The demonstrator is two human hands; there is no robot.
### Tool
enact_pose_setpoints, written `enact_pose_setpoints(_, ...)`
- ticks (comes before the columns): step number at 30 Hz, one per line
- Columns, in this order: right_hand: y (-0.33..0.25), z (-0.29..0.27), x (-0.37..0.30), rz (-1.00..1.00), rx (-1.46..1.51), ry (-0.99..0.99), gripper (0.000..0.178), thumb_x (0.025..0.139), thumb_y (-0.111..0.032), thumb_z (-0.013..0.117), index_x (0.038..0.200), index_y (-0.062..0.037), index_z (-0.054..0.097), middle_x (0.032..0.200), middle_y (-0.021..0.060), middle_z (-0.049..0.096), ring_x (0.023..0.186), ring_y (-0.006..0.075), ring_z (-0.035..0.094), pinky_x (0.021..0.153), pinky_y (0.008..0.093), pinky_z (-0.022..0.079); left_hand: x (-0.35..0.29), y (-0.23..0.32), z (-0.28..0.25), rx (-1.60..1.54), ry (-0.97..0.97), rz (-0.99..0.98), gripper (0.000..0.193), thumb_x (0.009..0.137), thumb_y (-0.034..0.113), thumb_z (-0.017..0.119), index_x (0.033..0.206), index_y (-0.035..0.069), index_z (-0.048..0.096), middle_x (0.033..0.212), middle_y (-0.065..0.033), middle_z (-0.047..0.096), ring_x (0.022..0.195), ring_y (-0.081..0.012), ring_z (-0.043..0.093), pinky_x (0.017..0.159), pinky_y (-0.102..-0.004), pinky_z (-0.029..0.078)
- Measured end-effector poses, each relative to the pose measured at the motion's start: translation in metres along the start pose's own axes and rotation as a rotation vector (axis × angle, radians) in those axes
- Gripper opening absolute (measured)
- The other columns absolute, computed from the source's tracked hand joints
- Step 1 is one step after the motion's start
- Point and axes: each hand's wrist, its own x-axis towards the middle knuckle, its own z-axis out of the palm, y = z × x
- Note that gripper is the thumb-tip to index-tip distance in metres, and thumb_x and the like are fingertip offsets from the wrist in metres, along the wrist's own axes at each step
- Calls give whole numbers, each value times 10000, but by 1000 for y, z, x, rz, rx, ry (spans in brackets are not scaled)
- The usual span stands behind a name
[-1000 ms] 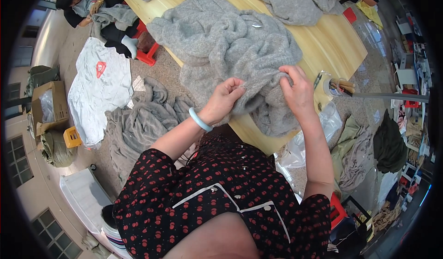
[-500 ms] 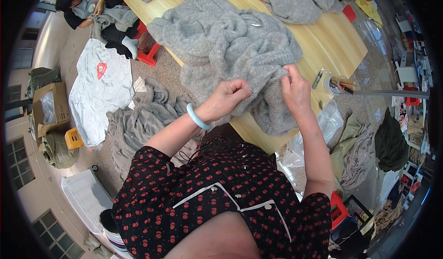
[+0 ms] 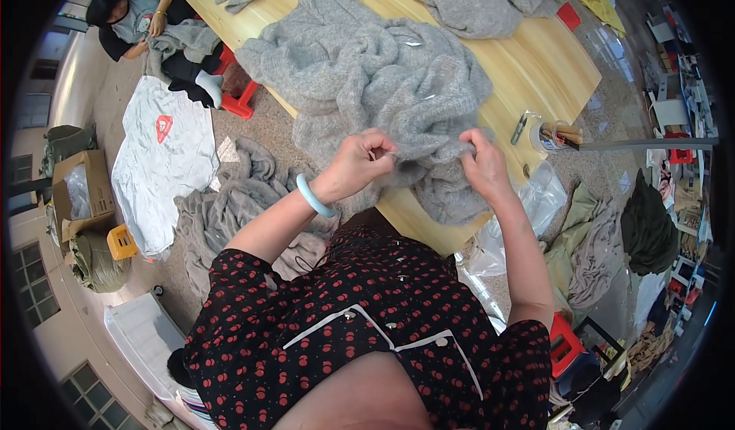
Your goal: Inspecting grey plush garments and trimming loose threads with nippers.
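Observation:
A heap of fluffy grey knitwear [image 3: 367,62] lies bunched over the near part of the wooden table and hangs past its edge. My left hand [image 3: 354,168], with a pale blue bangle [image 3: 312,194] at the wrist, is closed in a pinch on the near edge of the knit. Across from it my right hand [image 3: 488,171] also pinches that edge between thumb and fingers. A strip of the fabric stretches between the two hands. Whether something small sits in either pinch is hidden.
More grey knits [image 3: 475,1] lie on the table's [image 3: 551,70] far side. A tub of tools [image 3: 553,136] stands on the right. Grey fabric [image 3: 237,200] and a white sheet [image 3: 164,162] cover floor at left. A seated co-worker [image 3: 145,16] handles grey knitwear at upper left.
My right hand has come lower, toward me, still pinching the knit. My left hand has shifted slightly left. The fabric between them has changed its folds, and the whole view has shifted a little.

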Motion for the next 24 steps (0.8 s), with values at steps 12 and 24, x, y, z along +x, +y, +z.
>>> enact_pose_setpoints(12, 41, 15, -16, 80, 0, 96, 264, 725, -43, 469, 978, -29, 541, 893, 189, 593, 849, 348, 564, 752, 389, 433, 1, -13, 1, 139, -277, -163, 137, 652, 48, 579, 770, -21, 576, 561, -47, 525, 528, -93, 487, 516, -265, 412)
enact_pose_setpoints(24, 7, -34, -25, 310, 194, 224, 254, 754, -69, 518, 1000, -12, 549, 765, 109, 607, 695, 139, 571, 647, 276, 449, 8, 29, -1, -87, -267, -142, 48, 745, 12, 589, 791, 17, 578, 688, 12, 576, 565, -63, 494, 539, -207, 412)
